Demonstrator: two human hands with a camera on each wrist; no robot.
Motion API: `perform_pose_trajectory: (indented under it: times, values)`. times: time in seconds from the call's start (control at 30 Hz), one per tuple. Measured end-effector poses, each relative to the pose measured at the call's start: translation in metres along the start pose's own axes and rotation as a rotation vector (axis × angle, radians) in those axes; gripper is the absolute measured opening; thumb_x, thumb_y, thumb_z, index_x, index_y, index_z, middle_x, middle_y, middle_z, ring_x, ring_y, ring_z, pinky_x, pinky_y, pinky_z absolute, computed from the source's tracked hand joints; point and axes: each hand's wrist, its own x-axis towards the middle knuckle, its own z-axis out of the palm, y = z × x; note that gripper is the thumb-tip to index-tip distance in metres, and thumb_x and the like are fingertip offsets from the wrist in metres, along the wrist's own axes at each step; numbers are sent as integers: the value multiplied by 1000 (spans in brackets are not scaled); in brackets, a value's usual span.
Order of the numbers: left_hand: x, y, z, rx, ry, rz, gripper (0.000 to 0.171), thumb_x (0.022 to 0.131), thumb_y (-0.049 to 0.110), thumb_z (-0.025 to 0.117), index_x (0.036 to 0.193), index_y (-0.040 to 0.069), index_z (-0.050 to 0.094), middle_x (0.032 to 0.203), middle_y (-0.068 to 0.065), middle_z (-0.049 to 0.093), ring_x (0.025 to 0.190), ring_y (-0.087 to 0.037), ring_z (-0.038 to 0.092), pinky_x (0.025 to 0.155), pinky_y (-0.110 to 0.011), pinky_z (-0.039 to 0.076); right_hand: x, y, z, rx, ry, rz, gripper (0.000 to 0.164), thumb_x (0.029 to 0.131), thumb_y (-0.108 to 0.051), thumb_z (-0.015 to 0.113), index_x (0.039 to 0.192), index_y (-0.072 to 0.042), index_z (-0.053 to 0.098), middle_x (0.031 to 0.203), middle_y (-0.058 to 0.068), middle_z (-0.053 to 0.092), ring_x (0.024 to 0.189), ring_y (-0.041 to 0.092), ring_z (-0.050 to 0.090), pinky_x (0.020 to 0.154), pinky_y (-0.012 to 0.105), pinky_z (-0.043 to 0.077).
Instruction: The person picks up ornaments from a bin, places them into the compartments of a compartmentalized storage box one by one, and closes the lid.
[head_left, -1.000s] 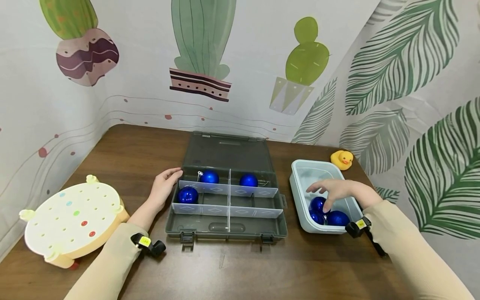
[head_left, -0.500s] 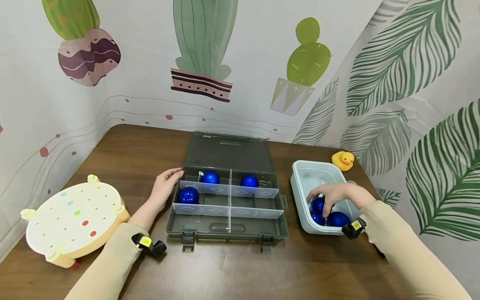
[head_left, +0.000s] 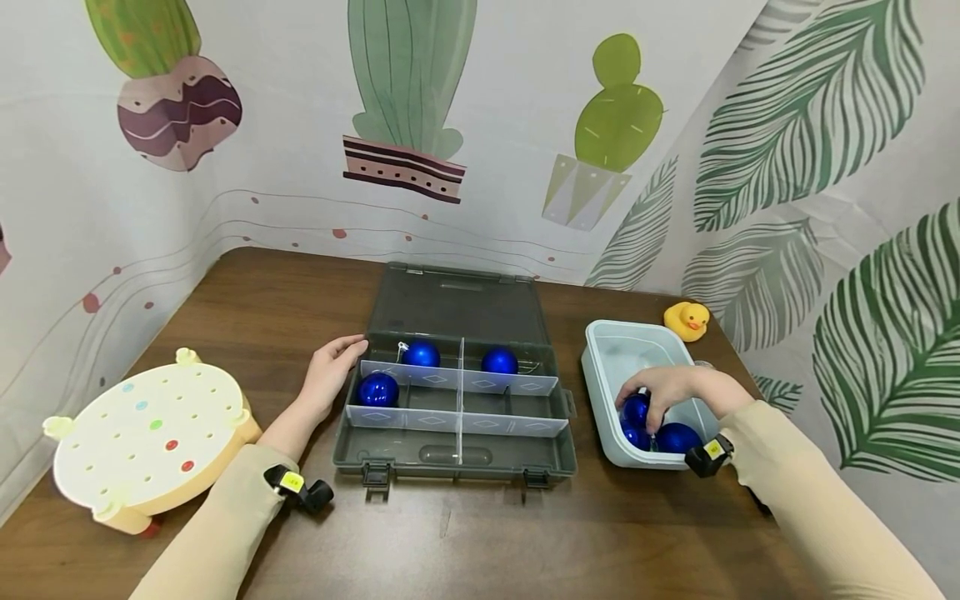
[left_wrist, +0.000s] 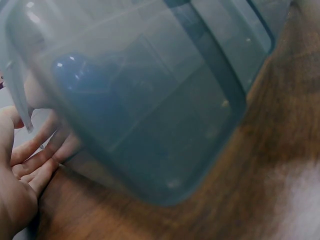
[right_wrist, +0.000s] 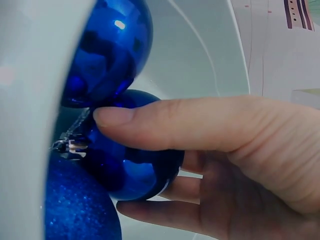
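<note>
Inside the pale blue tub (head_left: 600, 417), my right hand (head_left: 667, 390) holds a shiny blue Christmas ball (right_wrist: 135, 170), thumb on one side and fingers on the other. Another shiny ball (right_wrist: 112, 50) touches it, and a glittery blue ball (right_wrist: 75, 205) lies beside it. My left hand (head_left: 330, 371) rests with extended fingers against the left side of a grey see-through compartment box (head_left: 517, 458), whose lid is raised. Two blue balls (head_left: 421, 354) (head_left: 499, 361) sit in its back compartments. A third blue ball (head_left: 377, 389) lies in the middle left one.
A round cream pegboard stool (head_left: 150, 437) stands on the wooden table (head_left: 450, 550) at the left. Behind the tub is a yellow rubber duck (head_left: 686, 321). A patterned cloth (head_left: 510, 100) hangs at the back. Clear dividers (head_left: 420, 418) cross the box.
Since a second ago, my right hand has reached lower into the tub and closed its fingers round a ball. My left hand has stayed by the box.
</note>
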Motion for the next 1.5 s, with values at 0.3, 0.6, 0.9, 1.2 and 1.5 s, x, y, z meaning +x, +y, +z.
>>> perform_pose_trajectory:
  times: [0.3,0.6,0.9,1.2,1.5]
  values:
    - [2,-3,-1,-15,-2,-8,49,102,26,50,141,-4,47,145,-24,47,133,-32,45,115,-42,35,-4,-1,-1,30,51,3,66,70,-12,81,129,1,55,127,17,56,114,30,49,97,48,46]
    - [0,-2,0,7,9,7,49,101,29,51,138,-3,50,142,-24,50,130,-34,48,114,-44,37,-7,9,-8,-10,102,-138,61,71,-22,82,122,1,58,118,16,60,104,27,53,88,41,50]
    - [1,-3,1,10,13,10,50,101,30,52,137,-3,51,141,-24,51,129,-34,49,113,-44,38,-16,-6,-21,-88,267,-55,61,69,-13,83,122,3,58,121,19,61,109,32,56,92,45,49]
    - [-1,1,0,3,10,5,49,101,29,51,139,-3,50,143,-24,49,131,-33,47,114,-43,37,-15,-20,-39,-145,532,-105,58,76,-14,82,126,3,58,125,25,60,112,40,57,93,55,50]
    - [-1,2,1,-2,13,-2,49,101,28,51,140,-3,49,143,-23,50,130,-29,48,112,-40,38,11,-44,-51,-142,656,-155,55,79,-16,80,128,-1,58,127,22,61,112,37,58,91,53,52]
